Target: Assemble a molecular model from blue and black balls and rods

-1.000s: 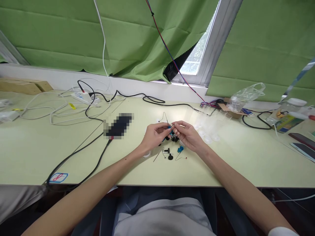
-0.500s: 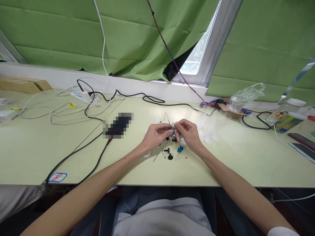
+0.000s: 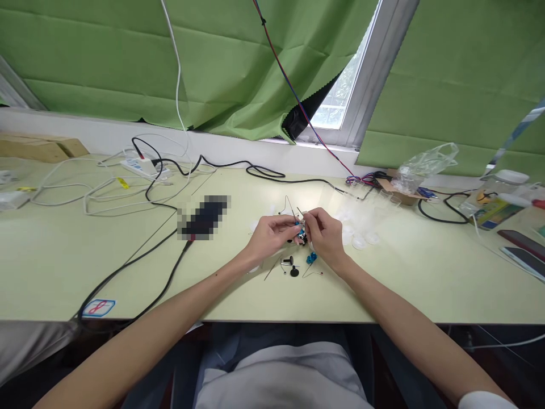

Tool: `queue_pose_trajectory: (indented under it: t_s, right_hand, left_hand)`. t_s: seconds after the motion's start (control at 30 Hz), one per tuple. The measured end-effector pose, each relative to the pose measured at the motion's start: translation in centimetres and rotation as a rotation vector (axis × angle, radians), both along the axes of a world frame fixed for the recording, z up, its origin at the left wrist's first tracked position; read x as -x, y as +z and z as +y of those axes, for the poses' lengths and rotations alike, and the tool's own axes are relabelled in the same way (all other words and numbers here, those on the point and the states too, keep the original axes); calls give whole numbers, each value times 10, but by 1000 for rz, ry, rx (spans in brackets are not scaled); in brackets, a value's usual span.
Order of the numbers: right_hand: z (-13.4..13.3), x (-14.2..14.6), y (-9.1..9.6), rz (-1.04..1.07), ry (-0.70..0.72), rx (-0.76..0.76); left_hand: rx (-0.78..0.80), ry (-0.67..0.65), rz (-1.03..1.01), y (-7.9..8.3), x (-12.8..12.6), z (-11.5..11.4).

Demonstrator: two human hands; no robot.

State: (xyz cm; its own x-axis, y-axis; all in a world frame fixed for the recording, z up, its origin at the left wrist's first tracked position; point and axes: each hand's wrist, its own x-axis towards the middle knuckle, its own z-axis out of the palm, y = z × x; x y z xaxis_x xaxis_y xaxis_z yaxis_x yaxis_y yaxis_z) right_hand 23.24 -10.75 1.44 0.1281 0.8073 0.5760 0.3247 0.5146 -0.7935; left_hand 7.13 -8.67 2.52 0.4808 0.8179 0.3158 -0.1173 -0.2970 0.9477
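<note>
Over the middle of the table, my left hand (image 3: 269,237) is closed with thumb and fingertips on a small blue part (image 3: 300,232). A thin bent wire (image 3: 288,200) sticks up beside those fingertips. My right hand (image 3: 327,234) is closed in a pinch close by, with a thin metal rod (image 3: 300,211) poking out of its fingertips. Its other fingers are curled in. Below the hands lie another blue part (image 3: 311,258), black disc-headed pieces (image 3: 294,272), a straight rod (image 3: 272,268) and a bent wire with a small red tip (image 3: 321,273).
Clear plastic caps (image 3: 359,242) lie right of the hands. A pixelated dark device (image 3: 206,217) with a black cable sits left. Further back are a power strip (image 3: 138,166), loose cables, an open cardboard box (image 3: 404,196) and a clear jar (image 3: 496,196). Phones (image 3: 523,262) lie far right.
My right hand has shifted slightly, its fingers more curled, and the thin rod now shows at its fingertips. My left hand stays nearly in place.
</note>
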Motion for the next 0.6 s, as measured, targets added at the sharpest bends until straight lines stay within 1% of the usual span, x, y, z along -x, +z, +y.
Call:
queue_pose_trajectory:
  t_s: [0.13, 0.27, 0.4, 0.5, 0.53, 0.6]
  right_hand:
    - [3, -3, -2, -68, -15, -19]
    - [5, -4, -2, -106, -16, -73]
    - [4, -4, 0, -142, -8, -78]
    - [3, -5, 1, -144, 6, -35]
    - [3, -5, 2, -136, 14, -15]
    - [3, -5, 2, -90, 40, 46]
  left_hand:
    - [31, 4, -13, 0, 0, -1]
    - [52, 13, -12, 1, 1, -1]
    - [21, 32, 14, 0, 1, 0]
    - [-59, 67, 49, -2, 1, 0]
    - [-114, 87, 73, -4, 1, 0]
    - [-290, 142, 143, -6, 1, 1]
